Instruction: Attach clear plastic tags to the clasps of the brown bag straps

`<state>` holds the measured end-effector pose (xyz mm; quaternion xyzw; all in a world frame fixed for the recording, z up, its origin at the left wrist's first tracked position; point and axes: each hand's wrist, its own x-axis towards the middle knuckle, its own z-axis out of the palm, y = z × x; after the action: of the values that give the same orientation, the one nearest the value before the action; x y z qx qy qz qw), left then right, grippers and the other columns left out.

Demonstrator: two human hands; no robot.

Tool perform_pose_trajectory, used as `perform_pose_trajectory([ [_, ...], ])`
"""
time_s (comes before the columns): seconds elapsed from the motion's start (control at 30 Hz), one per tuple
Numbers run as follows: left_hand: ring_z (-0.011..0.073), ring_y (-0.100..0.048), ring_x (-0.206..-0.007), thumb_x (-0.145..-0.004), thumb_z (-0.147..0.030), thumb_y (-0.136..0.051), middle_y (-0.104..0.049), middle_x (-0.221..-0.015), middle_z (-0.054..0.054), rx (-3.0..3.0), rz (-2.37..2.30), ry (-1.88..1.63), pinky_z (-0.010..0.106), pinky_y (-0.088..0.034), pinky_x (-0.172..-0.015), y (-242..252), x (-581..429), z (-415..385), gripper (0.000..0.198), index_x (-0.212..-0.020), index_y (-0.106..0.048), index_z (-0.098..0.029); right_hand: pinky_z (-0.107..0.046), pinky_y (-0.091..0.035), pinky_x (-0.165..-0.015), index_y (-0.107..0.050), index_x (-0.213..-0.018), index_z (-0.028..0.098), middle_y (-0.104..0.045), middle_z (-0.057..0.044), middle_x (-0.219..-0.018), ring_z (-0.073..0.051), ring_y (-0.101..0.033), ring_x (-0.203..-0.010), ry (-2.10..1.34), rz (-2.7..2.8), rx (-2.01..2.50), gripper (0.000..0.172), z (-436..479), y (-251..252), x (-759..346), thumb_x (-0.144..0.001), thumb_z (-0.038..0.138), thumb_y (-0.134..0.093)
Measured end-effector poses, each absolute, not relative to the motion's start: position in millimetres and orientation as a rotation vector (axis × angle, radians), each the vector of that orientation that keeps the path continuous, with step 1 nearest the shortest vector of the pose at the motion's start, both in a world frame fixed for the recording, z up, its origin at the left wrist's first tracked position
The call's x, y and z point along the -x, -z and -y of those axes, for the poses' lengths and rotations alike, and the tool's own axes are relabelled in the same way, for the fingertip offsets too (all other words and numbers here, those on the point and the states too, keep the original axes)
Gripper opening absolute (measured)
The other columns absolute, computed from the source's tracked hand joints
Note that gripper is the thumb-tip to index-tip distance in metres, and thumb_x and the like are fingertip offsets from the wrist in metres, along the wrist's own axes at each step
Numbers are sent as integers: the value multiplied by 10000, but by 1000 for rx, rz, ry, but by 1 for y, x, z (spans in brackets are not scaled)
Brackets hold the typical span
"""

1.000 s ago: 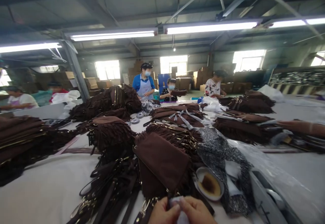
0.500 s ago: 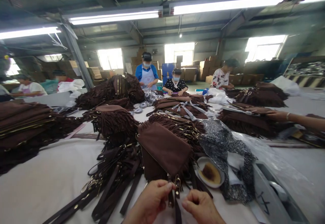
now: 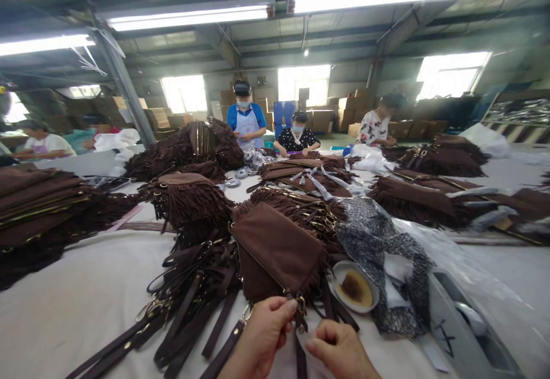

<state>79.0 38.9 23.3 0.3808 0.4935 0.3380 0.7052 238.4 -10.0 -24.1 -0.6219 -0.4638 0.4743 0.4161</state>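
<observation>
A brown bag (image 3: 279, 247) with a diagonal gold zip lies in front of me, its lower corner toward my hands. With thumb and forefinger my left hand (image 3: 268, 333) pinches a short brown leather tab at the zip's end. Just right of those fingertips, a gold clasp (image 3: 301, 305) sits at the bag's corner, and a brown strap (image 3: 301, 353) hangs down between my hands. My right hand (image 3: 339, 347) is closed beside the strap, fingertips pressed together; what they hold is too small to make out.
Brown straps (image 3: 184, 304) with gold clips lie tangled at left. On the right are a dish (image 3: 354, 287) with a brown-stained sponge, speckled cloth (image 3: 373, 253) and a grey tray (image 3: 464, 321). Fringed bags (image 3: 189, 195) are piled around; co-workers (image 3: 249, 118) work across the table.
My left hand has shifted slightly right and up, still pinching at the bag's corner. My right hand stays almost in place. The other person's arm at the right has gone out of view.
</observation>
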Motion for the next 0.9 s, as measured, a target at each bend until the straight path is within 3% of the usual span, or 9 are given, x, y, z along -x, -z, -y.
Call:
perform_pose_trajectory([
  [0.5,23,-255,-390,-676,-492,-731,-477,-521,-55,-873,-1139,-742,214,-102,-429,-23,-84,-40,381,-746,-588,-145,-263,-277,-535,-547,-492,160,-429,44,-478,-112,-384,-525,-1211,1153,1590,188,11,4,-235,-607,284,-629],
  [0.9,27,-264,-398,-618,-535,-754,-472,-515,-54,-841,-1147,-751,208,-93,-424,-27,-85,-40,436,-720,-571,-152,-249,-317,-546,-566,-498,160,-473,42,-477,-118,-424,-533,-1185,1216,1575,185,12,5,-237,-606,291,-639],
])
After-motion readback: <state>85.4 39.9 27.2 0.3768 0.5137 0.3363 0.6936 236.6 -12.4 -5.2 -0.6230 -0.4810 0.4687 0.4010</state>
